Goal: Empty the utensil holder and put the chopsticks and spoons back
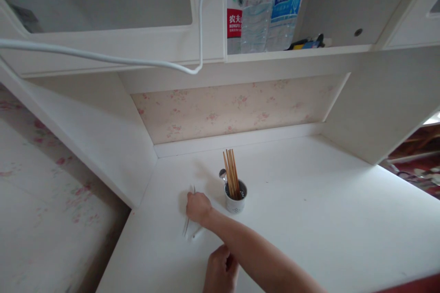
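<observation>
My right hand [198, 206] reaches across to the left of a small white perforated holder [235, 203]. Its fingers are closed on thin silvery utensils [186, 228] that lie on the white desk [309, 219]; their ends stick out above and below the hand. The holder stands upright with several wooden chopsticks [231, 171] and a metal spoon handle [223, 175] in it. At the bottom edge my left hand [220, 272] rests on the desk as a loose fist, under the right forearm. What it holds, if anything, is hidden.
A white shelf [295, 52] above the desk carries plastic water bottles [271, 4] and small dark items [309, 43]. A white cable [103, 58] hangs across the upper left. Floral wallpaper [233, 107] backs the desk, and a floral bed surface [41, 201] lies to the left.
</observation>
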Demonstrator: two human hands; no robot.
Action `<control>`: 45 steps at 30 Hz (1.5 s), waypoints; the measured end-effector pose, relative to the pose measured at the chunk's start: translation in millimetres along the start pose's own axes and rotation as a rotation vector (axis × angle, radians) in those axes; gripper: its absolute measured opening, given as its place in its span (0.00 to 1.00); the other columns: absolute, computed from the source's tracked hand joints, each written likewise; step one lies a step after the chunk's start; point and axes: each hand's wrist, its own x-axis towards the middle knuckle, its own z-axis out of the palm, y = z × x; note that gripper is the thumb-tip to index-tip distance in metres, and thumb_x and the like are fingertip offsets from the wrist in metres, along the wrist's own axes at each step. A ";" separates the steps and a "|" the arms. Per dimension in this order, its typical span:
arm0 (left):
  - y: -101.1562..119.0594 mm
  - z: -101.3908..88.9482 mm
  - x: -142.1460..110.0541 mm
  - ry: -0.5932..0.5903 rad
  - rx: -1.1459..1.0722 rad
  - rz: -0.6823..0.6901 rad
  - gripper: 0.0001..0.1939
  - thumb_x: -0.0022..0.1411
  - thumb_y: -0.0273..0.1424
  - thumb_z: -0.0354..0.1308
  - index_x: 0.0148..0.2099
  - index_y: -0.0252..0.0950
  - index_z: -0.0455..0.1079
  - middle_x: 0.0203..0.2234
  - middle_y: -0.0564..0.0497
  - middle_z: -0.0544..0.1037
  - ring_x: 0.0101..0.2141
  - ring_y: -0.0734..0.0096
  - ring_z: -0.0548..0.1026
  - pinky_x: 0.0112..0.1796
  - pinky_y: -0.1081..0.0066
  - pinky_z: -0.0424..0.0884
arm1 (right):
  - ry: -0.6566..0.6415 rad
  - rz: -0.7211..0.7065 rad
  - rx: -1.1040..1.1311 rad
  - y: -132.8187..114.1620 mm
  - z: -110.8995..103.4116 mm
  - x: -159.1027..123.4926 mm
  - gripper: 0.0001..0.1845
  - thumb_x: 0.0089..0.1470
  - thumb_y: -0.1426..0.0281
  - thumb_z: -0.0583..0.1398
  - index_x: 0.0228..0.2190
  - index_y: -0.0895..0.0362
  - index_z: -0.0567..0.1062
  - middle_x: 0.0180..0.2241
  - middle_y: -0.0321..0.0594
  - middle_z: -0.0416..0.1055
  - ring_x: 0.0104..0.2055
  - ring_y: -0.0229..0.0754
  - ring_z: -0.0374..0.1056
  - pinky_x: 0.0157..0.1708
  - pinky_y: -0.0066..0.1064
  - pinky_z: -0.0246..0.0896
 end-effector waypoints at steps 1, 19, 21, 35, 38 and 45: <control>0.9 -0.1 0.2 -0.011 -0.014 -0.013 0.08 0.58 0.29 0.50 0.27 0.35 0.65 0.19 0.55 0.66 0.22 0.74 0.60 0.24 0.74 0.52 | 0.015 0.003 0.022 0.3 -2.6 -3.3 0.15 0.51 0.78 0.57 0.42 0.67 0.72 0.37 0.61 0.77 0.40 0.55 0.76 0.34 0.38 0.68; 9.7 -1.5 -4.8 0.002 0.197 0.102 0.19 0.66 0.40 0.47 0.25 0.37 0.65 0.19 0.52 0.70 0.22 0.73 0.66 0.26 0.74 0.56 | 0.837 0.062 1.209 88.3 -141.3 -106.4 0.15 0.52 0.59 0.63 0.35 0.58 0.74 0.33 0.43 0.79 0.37 0.43 0.73 0.35 0.31 0.64; 10.0 -1.2 -5.1 0.009 0.202 0.096 0.19 0.66 0.39 0.47 0.26 0.36 0.65 0.19 0.52 0.71 0.22 0.73 0.67 0.26 0.74 0.57 | 0.861 0.163 1.201 109.0 -140.8 -101.5 0.17 0.50 0.57 0.64 0.33 0.58 0.76 0.33 0.44 0.79 0.38 0.44 0.73 0.35 0.32 0.63; 18.3 -3.7 -5.0 -0.031 0.212 0.014 0.18 0.65 0.38 0.47 0.25 0.36 0.65 0.21 0.52 0.71 0.25 0.73 0.66 0.27 0.74 0.57 | 0.648 0.358 1.009 145.2 -59.5 -87.8 0.19 0.47 0.55 0.63 0.32 0.58 0.79 0.31 0.41 0.76 0.34 0.45 0.69 0.33 0.33 0.61; 18.1 -2.9 -5.3 -0.030 0.197 0.005 0.19 0.65 0.39 0.47 0.25 0.36 0.65 0.21 0.53 0.70 0.24 0.73 0.65 0.27 0.74 0.57 | 0.643 0.335 1.016 146.6 -55.3 -89.0 0.21 0.48 0.57 0.63 0.41 0.57 0.78 0.38 0.43 0.76 0.37 0.45 0.69 0.36 0.34 0.63; 24.7 -9.2 -6.9 -0.020 0.165 0.026 0.18 0.65 0.38 0.48 0.25 0.36 0.65 0.20 0.53 0.71 0.24 0.74 0.66 0.26 0.75 0.58 | 0.606 0.267 1.073 148.4 -52.2 -103.0 0.27 0.47 0.56 0.64 0.48 0.56 0.74 0.44 0.45 0.73 0.41 0.46 0.68 0.38 0.36 0.66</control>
